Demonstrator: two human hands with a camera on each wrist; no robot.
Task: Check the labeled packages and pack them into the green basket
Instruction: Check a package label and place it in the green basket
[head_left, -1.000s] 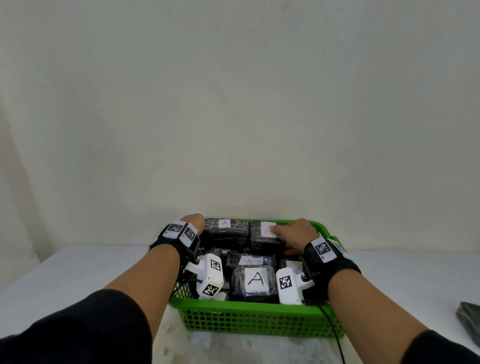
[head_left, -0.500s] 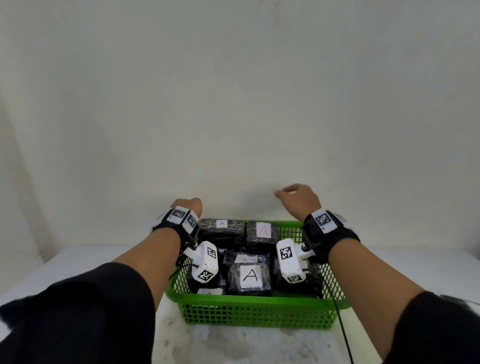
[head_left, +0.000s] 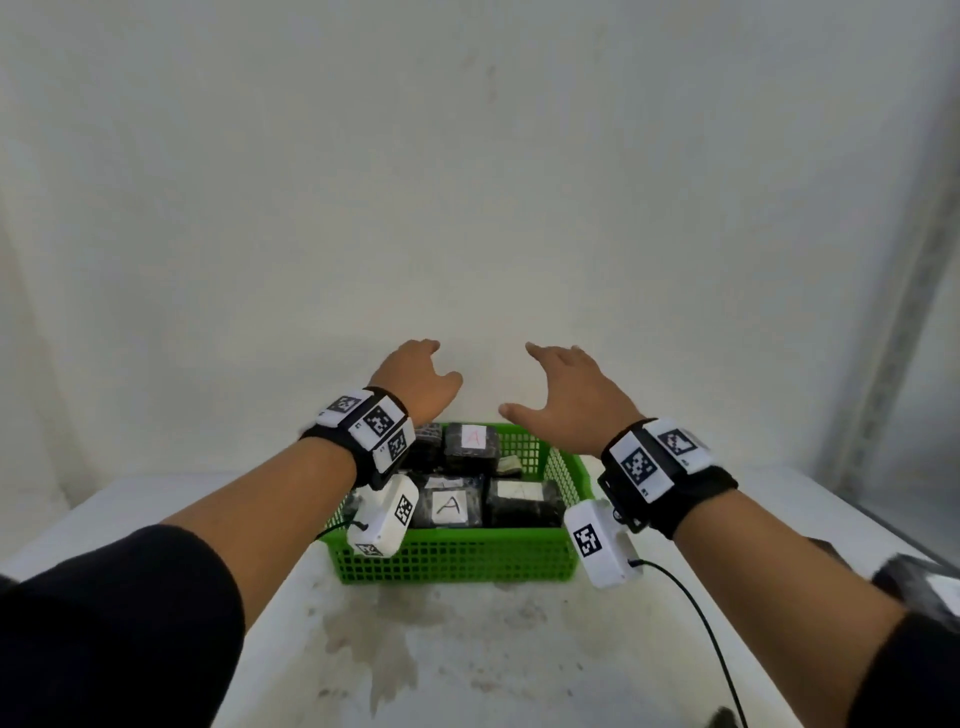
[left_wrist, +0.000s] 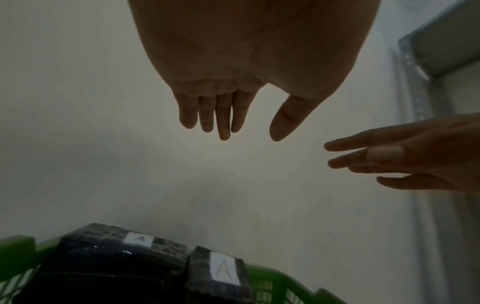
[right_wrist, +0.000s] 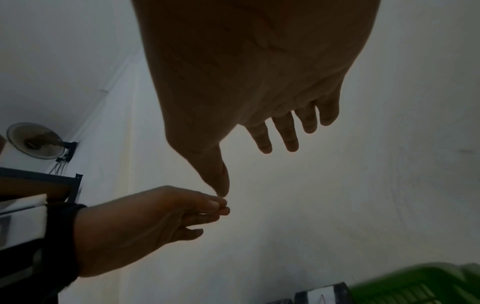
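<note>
Head view. Green basket (head_left: 457, 556) sits on a white table (head_left: 467, 649) near a pale wall. Inside it lie dark wrapped packages with white labels: front package (head_left: 449, 506) reads "A" in black, back package (head_left: 471, 447) reads "A" in red, another (head_left: 524, 501) at front right has a label I cannot read. Left hand (head_left: 418, 382) and right hand (head_left: 571, 397) are raised above the basket's far side, apart from each other, touching nothing. Right fingers spread and loose, thumb out toward the left hand. Left fingers mostly hidden behind the back of the hand. Both wrists carry black bands with white marker blocks; a cable (head_left: 711, 629) trails from the right one. A dark object (head_left: 919, 584) lies at the table's right edge, partly cut off.

Left wrist view. Left hand (left_wrist: 233, 82) hangs empty, four fingers (left_wrist: 223, 117) close together and nearly straight, thumb set apart. Right hand (left_wrist: 415, 158) enters from the right, fingers extended, empty. Below, two labelled packages (left_wrist: 116, 259) (left_wrist: 221, 273) side by side against the basket rim (left_wrist: 275, 273).

Right wrist view. Right hand (right_wrist: 259, 82) empty, fingers (right_wrist: 288, 135) slightly apart, thumb pointing down. Left hand (right_wrist: 145, 224) below it, fingers loosely together. Basket corner (right_wrist: 420, 286) at lower right, blurred. A wall fan (right_wrist: 36, 142) and shelf (right_wrist: 39, 185) at left.
</note>
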